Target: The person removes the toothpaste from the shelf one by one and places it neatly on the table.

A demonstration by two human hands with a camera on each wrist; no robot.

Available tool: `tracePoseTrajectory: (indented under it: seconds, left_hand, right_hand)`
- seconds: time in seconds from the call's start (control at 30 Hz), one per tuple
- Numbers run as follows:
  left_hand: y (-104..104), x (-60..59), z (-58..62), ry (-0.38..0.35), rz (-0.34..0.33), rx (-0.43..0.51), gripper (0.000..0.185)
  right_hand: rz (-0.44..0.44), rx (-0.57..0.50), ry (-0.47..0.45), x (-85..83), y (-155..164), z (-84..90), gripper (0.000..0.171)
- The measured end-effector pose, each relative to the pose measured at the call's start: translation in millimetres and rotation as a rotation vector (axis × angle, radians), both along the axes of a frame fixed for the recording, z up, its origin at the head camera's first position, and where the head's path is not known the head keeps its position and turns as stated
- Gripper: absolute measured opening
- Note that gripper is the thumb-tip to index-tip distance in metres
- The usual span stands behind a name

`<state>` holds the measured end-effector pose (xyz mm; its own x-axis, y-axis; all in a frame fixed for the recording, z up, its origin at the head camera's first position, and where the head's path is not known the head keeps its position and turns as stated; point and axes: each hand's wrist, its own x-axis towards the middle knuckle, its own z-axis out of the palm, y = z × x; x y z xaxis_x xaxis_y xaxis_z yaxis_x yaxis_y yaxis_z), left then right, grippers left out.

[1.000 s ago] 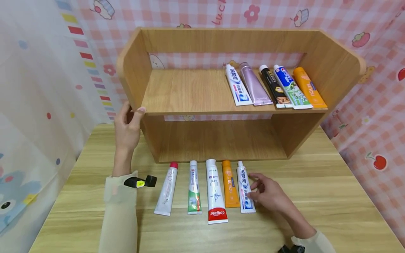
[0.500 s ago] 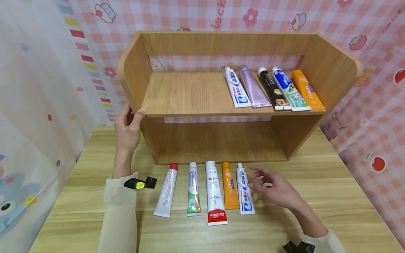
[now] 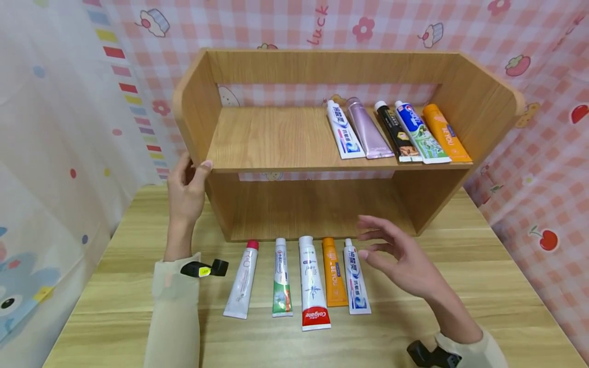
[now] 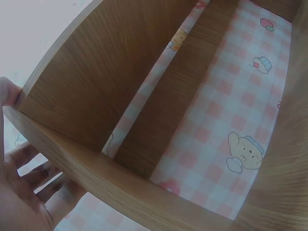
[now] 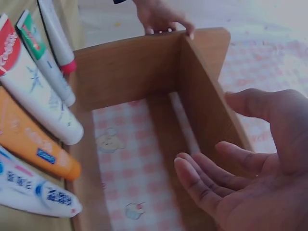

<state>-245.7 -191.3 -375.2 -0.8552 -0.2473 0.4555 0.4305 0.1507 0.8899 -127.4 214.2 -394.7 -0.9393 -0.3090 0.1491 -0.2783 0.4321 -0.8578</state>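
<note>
My left hand point(image 3: 186, 197) grips the left side of a two-tier wooden shelf point(image 3: 294, 168), thumb on the front edge and fingers round the outer side. In the right wrist view my right hand point(image 5: 250, 168) has parted, loosely bent fingers and holds nothing. In the head view it hovers just right of a white-and-blue toothpaste tube point(image 3: 356, 281). That tube ends a row on the table, left of it an orange tube point(image 3: 335, 276), a white-and-red Colgate tube point(image 3: 314, 281), a white-and-green tube point(image 3: 282, 281) and a white tube with a red cap point(image 3: 243, 283).
On the upper tier's right side lie a white-and-blue tube point(image 3: 345, 132), a mauve tube point(image 3: 368, 128), a black tube point(image 3: 398, 134), a blue-and-green tube point(image 3: 422, 134) and an orange tube point(image 3: 446, 134). Patterned cloth point(image 3: 276, 25) hangs behind the shelf.
My right hand has come away from the white-and-blue tube on the table, rising and moving towards the shelf with its fingers spreading. The left hand keeps its grip on the shelf.
</note>
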Motion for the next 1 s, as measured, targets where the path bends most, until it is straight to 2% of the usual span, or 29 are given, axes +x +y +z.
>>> tracePoseTrajectory:
  seconds: [0.5,0.73,0.87,1.0]
  left_hand:
    - [0,-0.5,-0.5,-0.01,0.006,0.017,0.038]
    - [-1,0.7,-1.8,-0.02,0.01,0.002,0.039]
    - [-2,0.9,-1.3,-0.024,0.007,-0.001,0.04]
    - [-1,1.1,-0.2,-0.027,0.004,-0.004,0.04]
  right_hand:
    - [0.076,-0.101,0.32,-4.8,-19,50.4,0.074]
    - [0.058,-0.021,0.45,-9.9,-29,72.0,0.082]
    - [0.019,0.057,0.548,-14.7,-34,81.8,0.086]
    - [-0.007,0.13,0.599,-21.4,-39,89.1,0.085]
